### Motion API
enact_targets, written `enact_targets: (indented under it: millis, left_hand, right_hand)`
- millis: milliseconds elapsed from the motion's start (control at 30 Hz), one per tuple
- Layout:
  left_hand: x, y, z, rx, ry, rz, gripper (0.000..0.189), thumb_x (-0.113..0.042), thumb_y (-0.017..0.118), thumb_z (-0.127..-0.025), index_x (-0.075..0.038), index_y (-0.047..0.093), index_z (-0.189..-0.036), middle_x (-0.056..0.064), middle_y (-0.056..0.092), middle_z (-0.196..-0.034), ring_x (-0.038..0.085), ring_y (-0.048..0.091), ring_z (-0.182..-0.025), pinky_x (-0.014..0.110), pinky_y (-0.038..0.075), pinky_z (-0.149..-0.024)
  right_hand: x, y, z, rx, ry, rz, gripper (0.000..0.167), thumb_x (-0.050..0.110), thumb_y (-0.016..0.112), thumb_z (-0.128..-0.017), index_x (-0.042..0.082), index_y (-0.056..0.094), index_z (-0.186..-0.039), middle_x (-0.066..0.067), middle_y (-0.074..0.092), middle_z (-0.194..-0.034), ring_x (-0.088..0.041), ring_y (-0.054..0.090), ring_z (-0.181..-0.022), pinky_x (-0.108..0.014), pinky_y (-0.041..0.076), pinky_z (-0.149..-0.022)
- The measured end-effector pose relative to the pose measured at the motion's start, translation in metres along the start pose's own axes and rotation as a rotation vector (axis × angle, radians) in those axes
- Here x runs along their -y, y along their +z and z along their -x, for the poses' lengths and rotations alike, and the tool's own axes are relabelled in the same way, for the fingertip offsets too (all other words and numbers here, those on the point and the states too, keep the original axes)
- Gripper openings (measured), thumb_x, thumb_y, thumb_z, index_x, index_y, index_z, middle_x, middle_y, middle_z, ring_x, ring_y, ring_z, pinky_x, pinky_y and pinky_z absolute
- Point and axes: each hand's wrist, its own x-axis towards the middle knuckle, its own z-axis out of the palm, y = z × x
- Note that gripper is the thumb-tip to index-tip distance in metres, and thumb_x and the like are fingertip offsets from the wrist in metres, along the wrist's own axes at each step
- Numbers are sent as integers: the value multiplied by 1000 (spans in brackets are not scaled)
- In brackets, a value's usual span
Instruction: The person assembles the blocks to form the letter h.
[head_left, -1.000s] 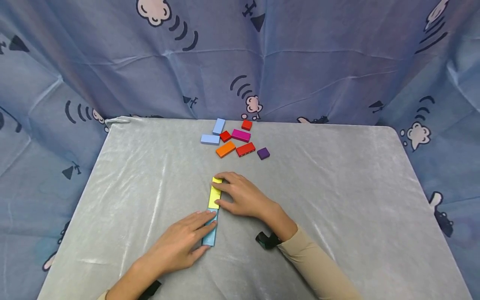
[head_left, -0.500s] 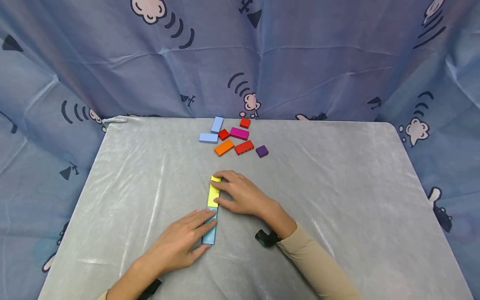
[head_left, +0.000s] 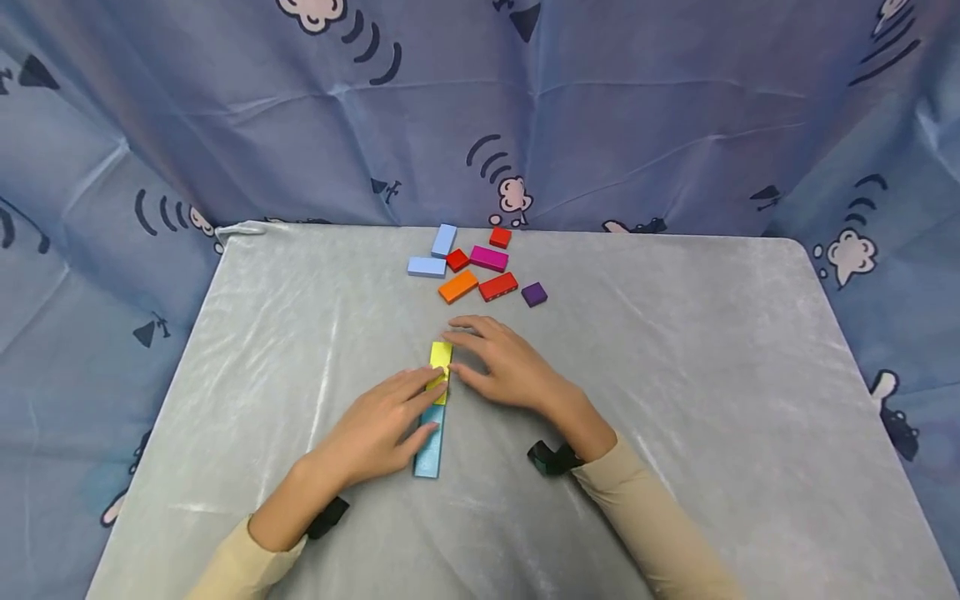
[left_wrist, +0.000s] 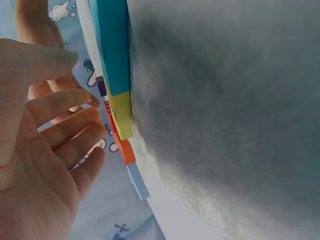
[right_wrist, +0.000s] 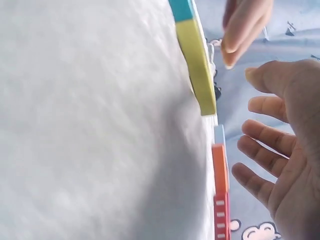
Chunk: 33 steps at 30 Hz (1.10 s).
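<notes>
The grey bench cloth has a soft, velvety sheen, with pale shiny creases on the left. At the far side, the blue curtain is wrinkled, mostly matt printed cloth. The yellow block and teal block look smooth, their sides matt; wood or plastic, I cannot tell. The right tan sleeve is matt cloth.

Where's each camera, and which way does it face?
Head: head-worn, facing forward and down at the table; left hand, right hand and sleeves show.
Left wrist: wrist-worn, facing past the left hand toward the turquoise block and yellow block; right hand beyond.
Right wrist: wrist-worn, facing past the right hand toward the yellow block; part of the left hand shows.
Both wrist views share the orange block.
</notes>
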Motion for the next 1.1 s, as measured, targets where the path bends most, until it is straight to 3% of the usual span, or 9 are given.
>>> enact_targets:
  millis: [333,667,1033,1100]
  left_hand:
    - [11,3,-17,83,-45,42,55,-23,70,-102,-4,57,-152,15,49,-164,28,46,-155,45,38,-130]
    - [13,5,-17,99,-102,95,58,-28,73,-101,-11,56,-154,11,45,-167,27,45,-156,48,43,-126]
    - [11,3,-17,106,-109,109,60,-29,77,-98,-10,59,-152,13,48,-165,28,42,-157,48,32,-133]
    - [9,3,-17,106,-115,105,60,-29,77,-98,-10,58,-152,13,48,-164,28,43,-157,48,35,-131]
  right_hand:
    - [-13,-13,2,-39,34,-23,48,28,69,-103,12,63,-148,-10,57,-156,-30,53,-147,-52,44,-125]
    - [-18,-21,2,-47,49,-27,48,27,69,-103,12,63,-148,-11,57,-156,-31,52,-148,-54,42,-126]
    - [-21,-24,2,-73,53,-41,49,27,70,-102,10,63,-148,-13,58,-154,-32,54,-146,-55,44,-125]
    - [-22,-26,0,-80,48,-31,48,26,70,-102,10,63,-148,-13,58,-154,-32,55,-145,-55,45,-124]
